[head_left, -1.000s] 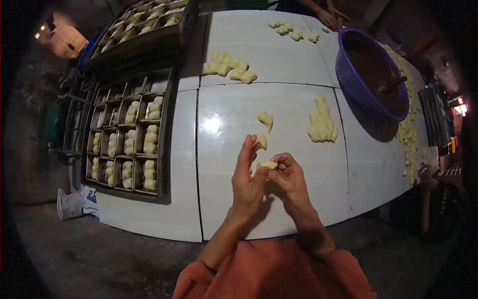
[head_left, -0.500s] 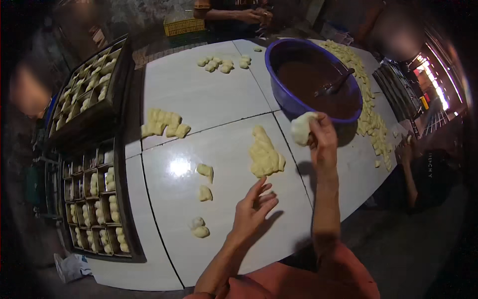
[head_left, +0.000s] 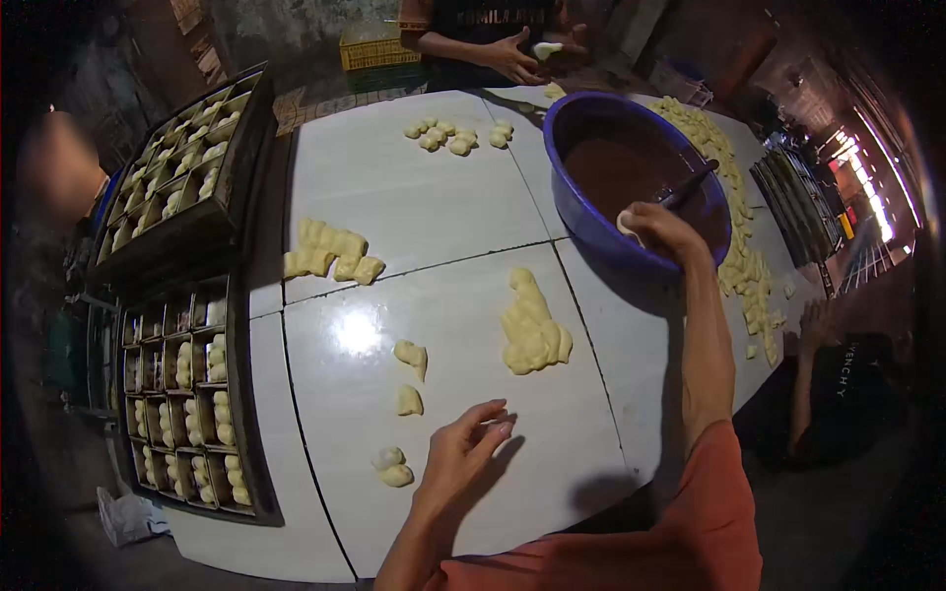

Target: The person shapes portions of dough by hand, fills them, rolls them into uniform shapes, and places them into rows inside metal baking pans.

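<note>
Over the near rim of a purple basin (head_left: 581,202) of brown filling, my right hand (head_left: 672,234) is closed on a pale piece of dough (head_left: 627,227), mostly hidden by my fingers. My left hand (head_left: 463,448) hovers above the white table with loosely bent fingers, holding nothing. Just beyond it lies a heap of dough pieces (head_left: 535,330). To its left are two dough pieces, one (head_left: 411,357) behind the other (head_left: 409,400), and a small pair of dough balls (head_left: 393,467). A dark-handled tool (head_left: 690,183) rests in the filling.
On the left stand two divided trays, the near one (head_left: 258,433) partly filled with dough. More dough lies at the table's left (head_left: 330,251), far side (head_left: 458,136) and right edge (head_left: 754,286). Across the table a person's hand (head_left: 514,59) is by some dough; another person sits at right.
My right hand has moved from in front of the basin to over its rim with the dough. My left hand has drawn back toward me. The person opposite has spread their hands.
</note>
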Demonstrator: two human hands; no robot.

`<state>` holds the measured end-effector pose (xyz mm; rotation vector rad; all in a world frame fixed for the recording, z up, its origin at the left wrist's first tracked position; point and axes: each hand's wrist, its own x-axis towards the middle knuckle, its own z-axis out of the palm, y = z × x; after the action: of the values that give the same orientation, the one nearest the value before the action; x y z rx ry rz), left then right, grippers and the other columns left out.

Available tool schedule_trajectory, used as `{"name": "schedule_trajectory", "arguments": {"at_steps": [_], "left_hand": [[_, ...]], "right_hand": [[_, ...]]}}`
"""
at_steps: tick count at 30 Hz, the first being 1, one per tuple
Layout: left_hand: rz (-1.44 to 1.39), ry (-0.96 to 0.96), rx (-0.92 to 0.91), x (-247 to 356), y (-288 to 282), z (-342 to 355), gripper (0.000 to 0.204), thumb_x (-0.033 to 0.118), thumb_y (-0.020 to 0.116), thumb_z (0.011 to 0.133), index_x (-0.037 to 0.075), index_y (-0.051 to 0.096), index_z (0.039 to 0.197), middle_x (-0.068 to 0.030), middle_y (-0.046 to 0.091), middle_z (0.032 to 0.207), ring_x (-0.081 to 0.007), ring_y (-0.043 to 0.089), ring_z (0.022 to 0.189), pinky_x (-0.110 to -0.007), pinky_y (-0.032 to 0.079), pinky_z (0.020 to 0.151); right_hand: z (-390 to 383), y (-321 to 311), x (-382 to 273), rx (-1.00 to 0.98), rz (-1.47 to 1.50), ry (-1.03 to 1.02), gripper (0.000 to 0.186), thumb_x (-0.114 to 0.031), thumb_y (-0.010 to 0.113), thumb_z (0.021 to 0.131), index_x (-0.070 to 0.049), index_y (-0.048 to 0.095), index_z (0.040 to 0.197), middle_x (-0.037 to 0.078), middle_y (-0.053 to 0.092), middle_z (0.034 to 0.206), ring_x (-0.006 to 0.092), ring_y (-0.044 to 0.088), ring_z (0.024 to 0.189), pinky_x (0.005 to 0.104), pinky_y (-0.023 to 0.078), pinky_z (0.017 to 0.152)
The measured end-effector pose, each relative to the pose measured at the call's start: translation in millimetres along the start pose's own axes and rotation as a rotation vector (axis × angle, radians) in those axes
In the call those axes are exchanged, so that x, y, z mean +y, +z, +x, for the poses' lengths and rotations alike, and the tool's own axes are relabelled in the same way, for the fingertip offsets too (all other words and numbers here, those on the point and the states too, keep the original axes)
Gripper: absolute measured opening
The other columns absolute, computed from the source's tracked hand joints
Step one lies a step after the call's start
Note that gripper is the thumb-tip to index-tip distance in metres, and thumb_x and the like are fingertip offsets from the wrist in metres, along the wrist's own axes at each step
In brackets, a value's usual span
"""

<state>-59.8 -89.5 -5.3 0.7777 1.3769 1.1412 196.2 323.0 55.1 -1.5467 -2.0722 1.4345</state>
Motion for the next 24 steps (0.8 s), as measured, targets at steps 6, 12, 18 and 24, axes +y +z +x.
{"name": "schedule_trajectory", "arguments": {"at_steps": [6, 12, 18, 24], "left_hand": [[-0.371, -0.034, -0.081, 4.5, 19.9, 29.3, 0.042, 0.028, 0.061, 0.103, 0.000, 0.061, 0.134, -0.0100, 0.070, 0.121, -0.0163, 0.069, 0.103, -0.028, 0.054, 0.080], [-0.661, 0.060, 0.020, 31.1, 30.8, 40.2, 0.051, 0.041, 0.054, 0.104, 0.000, 0.058, 0.134, -0.0115, 0.066, 0.125, -0.0241, 0.064, 0.110, -0.036, 0.054, 0.090], [-0.852, -0.044, 0.339, 7.4, -30.2, -0.8, 0.026, 0.019, 0.067, 0.098, 0.000, 0.064, 0.116, -0.0078, 0.068, 0.097, -0.0164, 0.066, 0.085, -0.031, 0.056, 0.075], [-0.713, 0.140, 0.445, -22.7, -54.8, -22.4, 0.034, 0.012, 0.068, 0.097, -0.006, 0.063, 0.124, -0.0158, 0.070, 0.102, -0.0198, 0.070, 0.085, -0.028, 0.060, 0.075]], "right_hand": [[-64.9, 77.1, -64.7, 0.092, 0.763, -0.247, 0.018, -0.022, 0.068, 0.096, -0.012, 0.059, 0.107, 0.001, 0.063, 0.088, 0.0086, 0.064, 0.074, 0.0213, 0.053, 0.058], [-129.3, 227.0, -69.7, -0.043, 1.072, -0.203, 0.016, -0.013, 0.060, 0.100, -0.008, 0.056, 0.116, 0.003, 0.065, 0.096, 0.0127, 0.067, 0.083, 0.0250, 0.058, 0.072], [-171.7, 310.3, -70.5, -0.285, 1.034, -0.196, 0.041, 0.000, 0.058, 0.093, -0.005, 0.047, 0.132, 0.013, 0.062, 0.120, 0.0221, 0.063, 0.113, 0.0348, 0.053, 0.098], [-192.8, 378.1, -74.0, 0.132, 0.218, -0.670, 0.034, 0.000, 0.070, 0.089, -0.002, 0.061, 0.122, 0.014, 0.057, 0.129, 0.0246, 0.062, 0.114, 0.0363, 0.053, 0.095]]}}
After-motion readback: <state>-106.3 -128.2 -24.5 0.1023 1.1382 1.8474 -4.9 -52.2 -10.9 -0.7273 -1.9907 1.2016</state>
